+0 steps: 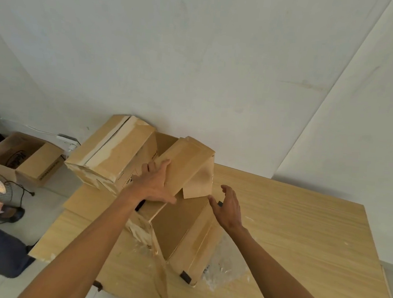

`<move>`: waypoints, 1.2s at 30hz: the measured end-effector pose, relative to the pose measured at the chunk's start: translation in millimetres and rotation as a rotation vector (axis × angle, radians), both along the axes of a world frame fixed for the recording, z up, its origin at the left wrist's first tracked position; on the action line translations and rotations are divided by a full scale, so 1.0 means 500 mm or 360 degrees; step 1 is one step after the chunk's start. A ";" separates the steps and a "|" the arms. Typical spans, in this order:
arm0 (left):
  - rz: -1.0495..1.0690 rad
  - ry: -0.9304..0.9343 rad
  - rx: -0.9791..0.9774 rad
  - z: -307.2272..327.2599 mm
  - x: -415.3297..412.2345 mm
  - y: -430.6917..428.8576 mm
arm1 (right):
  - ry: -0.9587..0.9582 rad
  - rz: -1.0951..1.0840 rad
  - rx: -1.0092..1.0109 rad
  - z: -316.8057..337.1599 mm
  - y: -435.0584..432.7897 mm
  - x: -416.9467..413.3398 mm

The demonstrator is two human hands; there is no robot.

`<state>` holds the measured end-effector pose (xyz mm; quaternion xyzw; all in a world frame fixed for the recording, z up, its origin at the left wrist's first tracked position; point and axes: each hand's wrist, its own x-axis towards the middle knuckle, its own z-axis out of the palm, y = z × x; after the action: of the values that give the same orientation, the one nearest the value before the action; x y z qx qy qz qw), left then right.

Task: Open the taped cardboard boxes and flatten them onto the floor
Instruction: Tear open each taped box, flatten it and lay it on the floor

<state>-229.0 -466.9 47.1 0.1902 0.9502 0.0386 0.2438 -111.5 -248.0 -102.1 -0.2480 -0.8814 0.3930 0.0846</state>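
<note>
Two open hands: left hand [155,184] flat against the small box [187,160], right hand [229,209] empty beside it

The light wood-grain surface [301,226] carries a cardboard box [180,229] at its middle, a taped box [111,152] at ten o'clock and crumpled clear plastic [224,271] at five. The pale floor [47,208], at nine o'clock, bears an open box [22,157].

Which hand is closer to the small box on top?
Left. The left hand lies flat against the small box, on its left side; the right hand hovers open below and right of it, touching nothing.
</note>
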 end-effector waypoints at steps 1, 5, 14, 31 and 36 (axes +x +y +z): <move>-0.0025 -0.0034 -0.0020 0.003 -0.002 0.002 | 0.0026 -0.0017 0.0043 0.003 -0.004 -0.002; -0.0086 -0.0168 -0.0047 0.020 -0.024 0.004 | 0.0068 -0.0074 0.0181 0.026 -0.027 -0.025; 0.0004 -0.0557 0.0288 0.074 -0.085 -0.049 | -0.0021 -0.0066 0.0232 0.045 -0.097 -0.073; 0.0177 -0.0749 0.0724 0.067 -0.053 -0.035 | 0.0444 0.0114 0.0156 0.196 0.026 -0.014; 0.0081 -0.0401 0.0667 0.059 0.018 0.071 | 0.0452 -0.0666 0.0137 0.217 0.199 0.051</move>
<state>-220.2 -431.5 76.5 0.2064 0.8880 0.2644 0.3146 -86.2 -148.6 6.5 -0.3634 -0.8062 0.3600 0.2975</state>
